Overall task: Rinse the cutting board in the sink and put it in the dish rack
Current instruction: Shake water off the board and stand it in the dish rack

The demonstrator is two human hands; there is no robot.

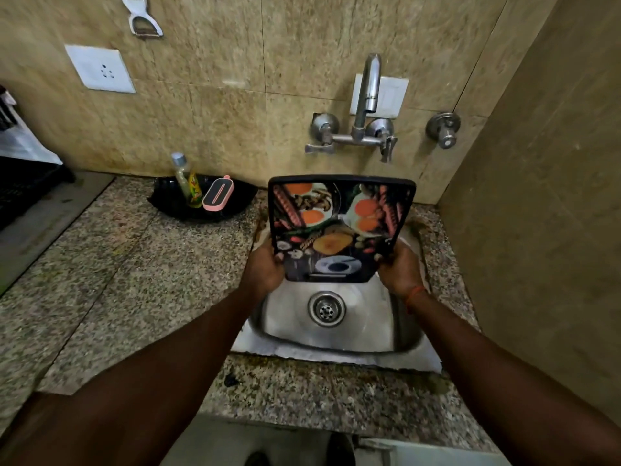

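Pinching cutting board between left hand and right hand.

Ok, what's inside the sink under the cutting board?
The near part of the sink basin shows only its drain, nothing else. The cutting board, held by left hand and right hand, hides the far part.

A home kitchen: a steel sink at centre in a speckled granite counter, wall tap at twelve o'clock, peeler hanging at eleven.
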